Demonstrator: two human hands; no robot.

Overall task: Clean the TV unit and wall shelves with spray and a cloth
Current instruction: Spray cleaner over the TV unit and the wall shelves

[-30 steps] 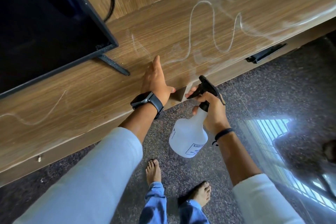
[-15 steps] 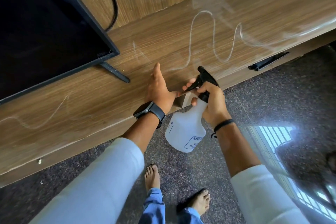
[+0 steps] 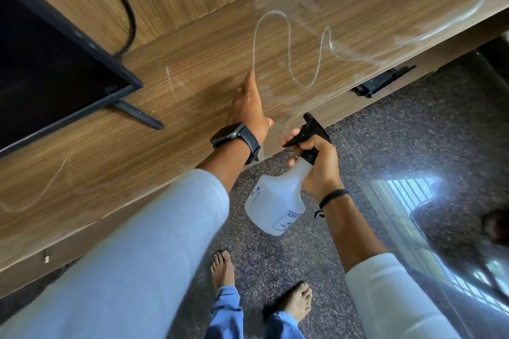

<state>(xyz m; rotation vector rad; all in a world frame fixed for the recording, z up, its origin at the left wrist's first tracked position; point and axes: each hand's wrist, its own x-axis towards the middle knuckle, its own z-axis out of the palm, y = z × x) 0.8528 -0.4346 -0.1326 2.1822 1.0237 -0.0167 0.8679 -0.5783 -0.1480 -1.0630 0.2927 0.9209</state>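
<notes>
Two hands are working at the wooden TV unit (image 3: 115, 151). The left hand (image 3: 248, 107) is lying flat on the counter top, fingers straight and released, tips pointing toward twelve o'clock beside a wavy streak (image 3: 289, 44). At its four o'clock, off the front edge and above the floor (image 3: 399, 146), the right hand (image 3: 321, 162) is grasping the neck of the spray bottle (image 3: 275, 201). The bottle's long axis is running from seven o'clock up to one o'clock, nozzle aimed at the counter.

1 head view looks steeply down, close over tv unit (image 3: 115, 162).
</notes>
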